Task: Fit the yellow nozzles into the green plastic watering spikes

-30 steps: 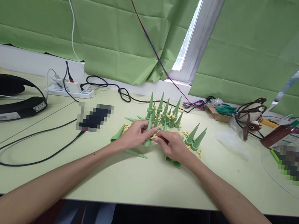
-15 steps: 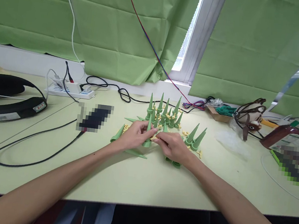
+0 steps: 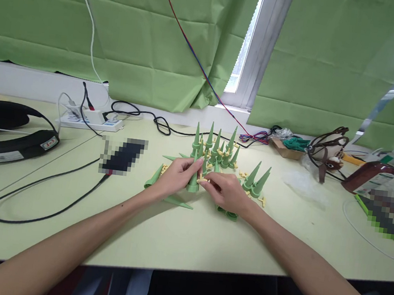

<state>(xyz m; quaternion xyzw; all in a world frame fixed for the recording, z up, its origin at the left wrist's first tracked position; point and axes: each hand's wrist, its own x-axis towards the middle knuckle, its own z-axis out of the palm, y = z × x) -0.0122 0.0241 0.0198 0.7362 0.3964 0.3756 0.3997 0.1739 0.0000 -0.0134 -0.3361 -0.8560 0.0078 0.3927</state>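
My left hand (image 3: pixel 178 177) is closed around a green cone (image 3: pixel 193 185), which stands point up between finger and thumb. My right hand (image 3: pixel 226 189) pinches a small yellow piece (image 3: pixel 201 179) against the cone's right side. Behind my hands several green cones (image 3: pixel 214 152) stand upright with small yellow pieces among them. Two more cones (image 3: pixel 259 184) stand to the right of my right hand, near a loose yellow piece (image 3: pixel 263 202). A green cone (image 3: pixel 153 179) lies tilted left of my left hand, and another (image 3: pixel 178 203) lies flat below it.
At left on the table (image 3: pixel 128 239) are a black strap-like device (image 3: pixel 17 150), a power strip (image 3: pixel 92 119) and a blurred dark object (image 3: pixel 124 155) with a looping cable. A small cardboard box (image 3: pixel 287 150), plastic wrap (image 3: pixel 303 184) and a dark red bottle (image 3: pixel 369 179) lie at right.
My left thumb has lifted slightly, and the yellow piece beside the cone shows more. The view has shifted slightly; both hands stay in nearly the same place.
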